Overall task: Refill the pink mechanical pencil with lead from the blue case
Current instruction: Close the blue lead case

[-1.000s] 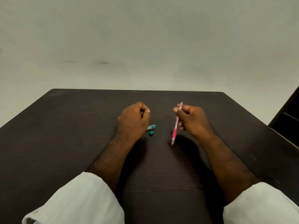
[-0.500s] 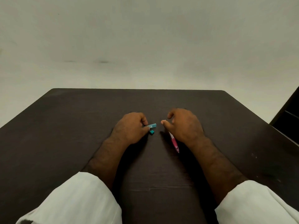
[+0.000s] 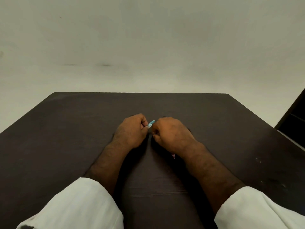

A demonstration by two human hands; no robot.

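My left hand pinches the near end of the small blue lead case, which is tilted with its far end raised to the right. My right hand is curled with its fingertips right beside the case, under its raised end. Whether they touch it is hidden. Only the tip of the pink mechanical pencil shows, sticking out from under my right wrist; the hand covers the rest of it. The small teal cap that lay by the case is out of sight behind my right fingers.
Both hands rest on a dark brown table whose far edge meets a plain pale wall. A dark piece of furniture stands off the table's right side. White sleeves cover both forearms near the camera.
My right hand lowered the upright pencil flat to the table, then slid left to the case. My left hand took hold of the case and tilted it up. The teal cap became hidden.
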